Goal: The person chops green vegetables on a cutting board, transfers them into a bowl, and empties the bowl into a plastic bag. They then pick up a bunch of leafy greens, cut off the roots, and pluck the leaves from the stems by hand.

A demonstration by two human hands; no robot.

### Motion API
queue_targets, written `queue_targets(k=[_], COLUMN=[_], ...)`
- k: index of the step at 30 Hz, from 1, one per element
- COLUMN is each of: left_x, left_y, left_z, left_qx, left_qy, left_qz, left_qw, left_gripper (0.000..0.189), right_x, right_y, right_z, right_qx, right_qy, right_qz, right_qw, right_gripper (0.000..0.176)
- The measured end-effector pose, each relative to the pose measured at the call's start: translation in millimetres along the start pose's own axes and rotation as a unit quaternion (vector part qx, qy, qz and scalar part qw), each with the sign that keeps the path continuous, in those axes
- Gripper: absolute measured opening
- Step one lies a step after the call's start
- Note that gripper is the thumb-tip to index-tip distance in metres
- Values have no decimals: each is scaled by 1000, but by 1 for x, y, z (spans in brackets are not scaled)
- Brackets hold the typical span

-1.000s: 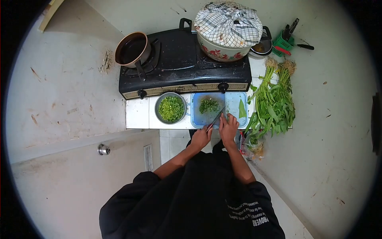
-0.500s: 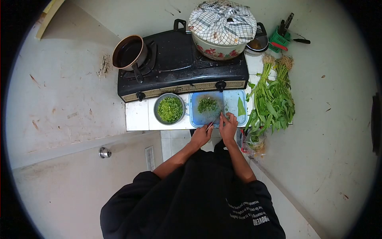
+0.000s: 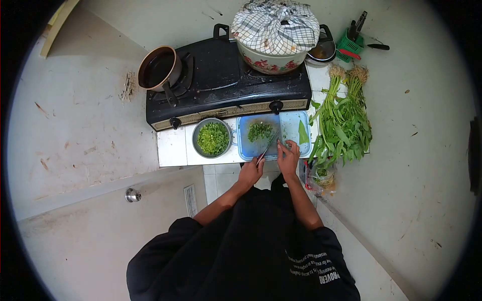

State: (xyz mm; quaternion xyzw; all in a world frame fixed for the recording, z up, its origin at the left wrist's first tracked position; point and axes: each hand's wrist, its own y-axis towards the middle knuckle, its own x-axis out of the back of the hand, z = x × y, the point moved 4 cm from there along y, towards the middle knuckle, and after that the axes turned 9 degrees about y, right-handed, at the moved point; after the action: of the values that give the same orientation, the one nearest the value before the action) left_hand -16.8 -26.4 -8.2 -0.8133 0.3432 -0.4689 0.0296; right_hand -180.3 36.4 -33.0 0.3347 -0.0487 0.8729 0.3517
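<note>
My left hand (image 3: 249, 172) grips a knife (image 3: 267, 148) by its handle. The blade slants up and right across a blue cutting board (image 3: 245, 150). Chopped green leaves (image 3: 259, 131) lie in a small heap to the blade's left. Close to the blade's right side is my right hand (image 3: 288, 159), its fingers bent together at the board's edge; what they hold, if anything, is too small to make out. A single green leaf piece (image 3: 304, 133) rests on the board's lighter right part. Left of the board stands a grey bowl (image 3: 197, 146) filled with chopped greens (image 3: 213, 138).
Behind the board is a black gas stove (image 3: 211, 75) with a saucepan (image 3: 173, 75) and a large cloth-covered pot (image 3: 271, 62). Bunches of leafy greens with roots (image 3: 344, 118) lie right, below a green basket of utensils (image 3: 349, 46). A plastic bag (image 3: 321, 178) hangs below the counter.
My left hand has shifted slightly left and down, and more of the knife blade shows. My right hand stays nearly in place. The whole view has moved a little.
</note>
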Motion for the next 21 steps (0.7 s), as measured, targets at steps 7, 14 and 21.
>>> queue_targets(k=[7, 14, 21], left_x=[-2, -2, -19], left_y=[9, 6, 14], left_z=[-3, -13, -8], left_qx=[-24, -23, -32], left_qy=[-23, -47, -44], left_qz=[26, 32, 15], left_qw=[999, 998, 998], left_gripper=[46, 46, 43], right_x=[-1, -3, -3], right_y=[1, -2, -3], right_z=[-4, -8, -12], right_qx=[-15, -2, -9], right_qy=[12, 24, 25], right_qz=[3, 19, 32], right_qw=[1000, 1000, 999], right_gripper=[24, 25, 26])
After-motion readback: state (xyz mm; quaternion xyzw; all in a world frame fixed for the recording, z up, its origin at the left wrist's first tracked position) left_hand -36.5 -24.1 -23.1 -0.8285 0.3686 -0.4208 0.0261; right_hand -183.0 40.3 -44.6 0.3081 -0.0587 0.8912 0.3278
